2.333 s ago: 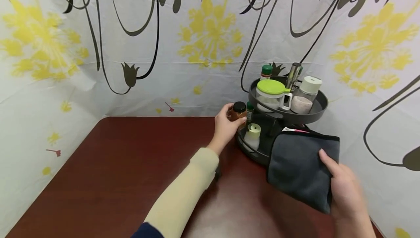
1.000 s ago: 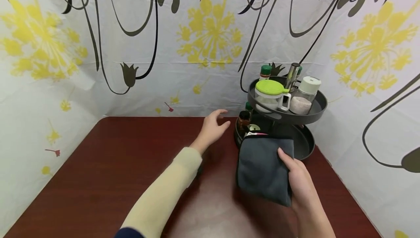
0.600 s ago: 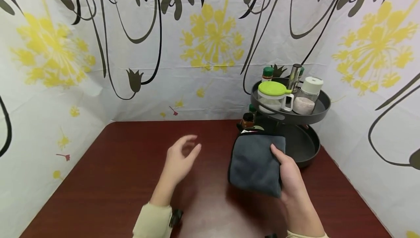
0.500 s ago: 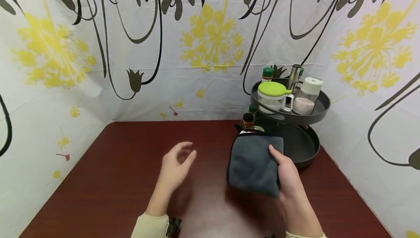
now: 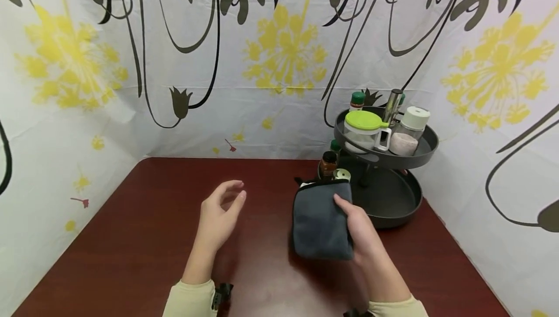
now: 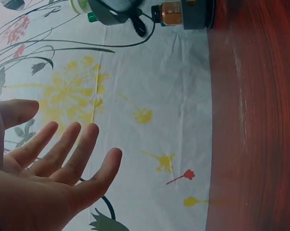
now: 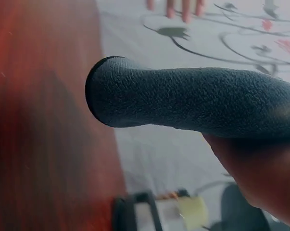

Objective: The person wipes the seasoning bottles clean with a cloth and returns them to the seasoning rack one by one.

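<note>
My right hand (image 5: 367, 237) grips a folded dark grey cloth (image 5: 320, 222) with black edging, thumb on its near face. The cloth is held above the table, in front and left of a dark two-tier turntable rack (image 5: 390, 200). Seen from the right wrist, the fuzzy folded cloth (image 7: 183, 98) covers most of that hand. My left hand (image 5: 217, 220) hovers over the table, its fingers loosely bent and holding nothing; the left wrist view shows its bare palm (image 6: 53, 192). A brown bottle with a black cap (image 5: 327, 166) stands on the rack's lower tier.
On the upper tier are a lime-lidded jar (image 5: 364, 127), a white-capped shaker (image 5: 403, 137), a silver cylinder (image 5: 392, 106) and a green-capped bottle (image 5: 357, 101). A pale-capped container (image 5: 342, 175) sits on the lower tier, partly behind the cloth. Patterned sheeting (image 5: 244, 113) hangs behind the red-brown table (image 5: 144, 220).
My left hand has let go of the brown bottle on the lower tier and drawn back to the left and nearer. My right hand has carried the cloth left, away from the rack.
</note>
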`<action>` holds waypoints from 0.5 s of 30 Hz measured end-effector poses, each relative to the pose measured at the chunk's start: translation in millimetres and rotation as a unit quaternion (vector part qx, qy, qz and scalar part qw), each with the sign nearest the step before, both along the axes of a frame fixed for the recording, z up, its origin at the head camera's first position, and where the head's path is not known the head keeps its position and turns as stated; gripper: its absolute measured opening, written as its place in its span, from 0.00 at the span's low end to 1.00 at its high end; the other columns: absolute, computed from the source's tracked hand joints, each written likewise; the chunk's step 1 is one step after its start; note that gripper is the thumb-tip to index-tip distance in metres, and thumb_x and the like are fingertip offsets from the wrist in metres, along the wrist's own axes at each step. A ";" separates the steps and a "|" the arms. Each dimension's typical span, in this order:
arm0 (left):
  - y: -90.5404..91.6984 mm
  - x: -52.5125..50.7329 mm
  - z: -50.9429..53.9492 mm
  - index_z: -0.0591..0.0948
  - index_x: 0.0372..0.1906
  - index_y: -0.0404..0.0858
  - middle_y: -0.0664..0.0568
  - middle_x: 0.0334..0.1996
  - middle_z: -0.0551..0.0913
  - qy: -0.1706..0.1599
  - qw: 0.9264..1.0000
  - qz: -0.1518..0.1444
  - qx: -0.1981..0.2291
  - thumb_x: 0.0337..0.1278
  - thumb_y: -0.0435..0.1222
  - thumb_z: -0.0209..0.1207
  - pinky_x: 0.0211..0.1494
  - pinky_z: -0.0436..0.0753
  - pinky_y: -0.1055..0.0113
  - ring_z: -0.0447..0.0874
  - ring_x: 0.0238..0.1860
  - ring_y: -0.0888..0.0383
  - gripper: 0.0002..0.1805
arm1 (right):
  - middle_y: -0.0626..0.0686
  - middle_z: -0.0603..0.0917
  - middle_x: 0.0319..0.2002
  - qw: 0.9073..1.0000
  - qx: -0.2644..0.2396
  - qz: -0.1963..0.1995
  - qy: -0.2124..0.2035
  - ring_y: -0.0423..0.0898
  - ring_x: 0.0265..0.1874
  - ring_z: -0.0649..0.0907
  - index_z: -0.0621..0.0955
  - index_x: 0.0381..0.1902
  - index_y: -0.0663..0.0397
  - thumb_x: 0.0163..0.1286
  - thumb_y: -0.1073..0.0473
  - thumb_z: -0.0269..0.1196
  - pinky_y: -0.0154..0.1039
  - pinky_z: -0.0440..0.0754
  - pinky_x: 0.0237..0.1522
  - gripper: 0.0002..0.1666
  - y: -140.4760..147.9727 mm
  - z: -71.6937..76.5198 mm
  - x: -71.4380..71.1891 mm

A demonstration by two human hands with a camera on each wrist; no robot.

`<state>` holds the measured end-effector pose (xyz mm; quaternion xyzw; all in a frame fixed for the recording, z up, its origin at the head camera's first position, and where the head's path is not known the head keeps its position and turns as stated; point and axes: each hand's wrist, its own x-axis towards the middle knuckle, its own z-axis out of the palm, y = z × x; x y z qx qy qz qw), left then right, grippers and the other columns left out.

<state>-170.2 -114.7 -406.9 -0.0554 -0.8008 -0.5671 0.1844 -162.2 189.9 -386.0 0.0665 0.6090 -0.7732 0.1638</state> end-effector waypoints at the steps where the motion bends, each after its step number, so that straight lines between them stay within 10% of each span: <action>1: -0.7 -1.1 0.6 0.83 0.63 0.42 0.48 0.60 0.87 -0.001 1.000 0.001 -0.001 0.76 0.37 0.63 0.65 0.86 0.54 0.88 0.61 0.50 0.16 | 0.52 0.74 0.71 1.000 -0.004 0.004 -0.008 0.42 0.57 0.86 0.59 0.83 0.49 0.83 0.33 0.52 0.42 0.85 0.62 0.43 -5.6 -2.6 -3.2; 10: -5.0 -4.6 -8.3 0.83 0.63 0.43 0.48 0.61 0.87 -0.021 1.000 0.002 -0.003 0.76 0.37 0.63 0.64 0.86 0.47 0.87 0.61 0.51 0.16 | 0.49 0.81 0.56 0.985 -0.121 0.085 -0.088 0.44 0.52 0.87 0.61 0.74 0.53 0.82 0.38 0.54 0.42 0.86 0.59 0.36 -45.3 -37.0 -17.0; 15: -9.2 -5.9 -10.0 0.84 0.62 0.42 0.48 0.60 0.87 -0.029 1.000 0.004 -0.005 0.76 0.37 0.63 0.64 0.86 0.48 0.87 0.61 0.50 0.16 | 0.49 0.85 0.53 0.994 -0.057 0.063 -0.073 0.44 0.50 0.87 0.68 0.71 0.58 0.84 0.43 0.53 0.42 0.86 0.57 0.30 -42.5 -51.8 -17.3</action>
